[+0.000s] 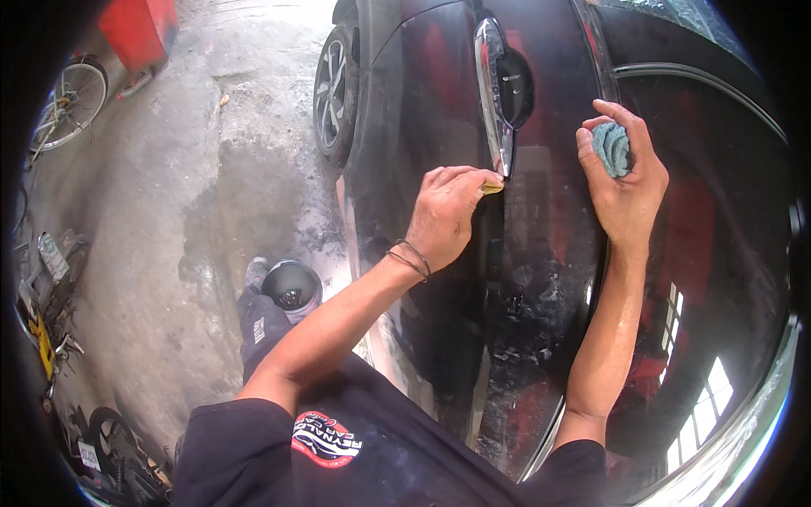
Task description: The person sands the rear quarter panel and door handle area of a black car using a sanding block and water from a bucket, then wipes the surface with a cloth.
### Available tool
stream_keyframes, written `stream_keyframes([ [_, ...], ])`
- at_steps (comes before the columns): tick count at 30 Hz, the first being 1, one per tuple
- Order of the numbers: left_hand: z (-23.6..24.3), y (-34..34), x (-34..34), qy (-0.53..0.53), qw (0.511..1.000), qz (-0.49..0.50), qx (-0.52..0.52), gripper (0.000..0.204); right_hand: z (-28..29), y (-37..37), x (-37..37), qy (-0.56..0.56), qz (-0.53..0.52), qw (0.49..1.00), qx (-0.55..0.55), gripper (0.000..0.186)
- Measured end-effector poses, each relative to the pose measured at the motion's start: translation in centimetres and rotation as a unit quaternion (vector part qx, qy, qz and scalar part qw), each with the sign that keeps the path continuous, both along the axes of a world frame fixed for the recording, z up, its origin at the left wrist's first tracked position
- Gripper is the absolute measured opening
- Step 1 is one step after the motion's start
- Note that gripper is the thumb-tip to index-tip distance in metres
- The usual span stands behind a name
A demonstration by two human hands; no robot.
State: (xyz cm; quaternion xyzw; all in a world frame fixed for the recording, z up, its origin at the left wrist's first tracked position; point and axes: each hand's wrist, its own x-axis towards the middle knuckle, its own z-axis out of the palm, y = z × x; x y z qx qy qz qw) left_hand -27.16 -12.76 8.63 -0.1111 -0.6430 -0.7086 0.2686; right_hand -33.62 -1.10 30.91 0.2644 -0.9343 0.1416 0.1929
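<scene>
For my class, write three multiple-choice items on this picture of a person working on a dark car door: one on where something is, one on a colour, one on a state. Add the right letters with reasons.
1. Where is the person's left hand?
A. on the car wheel
B. on the dark glossy car door, just below the chrome door handle
C. on the concrete floor

2. What colour is the crumpled cloth in the right hand?
A. blue-grey
B. red
C. white

3. How is the right hand holding that cloth?
A. spread flat on the floor
B. draped over the wrist
C. bunched up in the fingers, against the door

Answers: 1 B, the fingers pinch a small yellow piece at the handle's lower end. 2 A, the folds show blue-grey. 3 C, the fingers curl round the wad.
</scene>
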Motion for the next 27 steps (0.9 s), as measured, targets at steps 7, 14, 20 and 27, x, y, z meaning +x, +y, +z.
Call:
stream_keyframes([
  [7, 1.3, -0.1, 1.0, -0.089, 0.992, -0.051, 0.078, 0.022, 0.2, -0.1, 0.2, -0.014, -0.009, 1.0, -0.005, 0.039],
  [14, 6.8, 3.0, 2.7, -0.277, 0.923, -0.057, 0.263, 0.033, 0.1, -0.3, 0.1, -0.012, 0.0, 1.0, -0.007, 0.039],
  [20, 7.6, 2.0, 1.6, -0.294, 0.895, -0.067, 0.328, 0.032, 0.3, -0.3, 0.0, -0.009, 0.015, 1.0, 0.012, 0.046],
  [27, 9.1, 1.3, -0.7, -0.299, 0.918, -0.035, 0.259, 0.032, 0.9, -0.2, 0.1, -0.005, 0.012, 1.0, 0.024, 0.049],
])
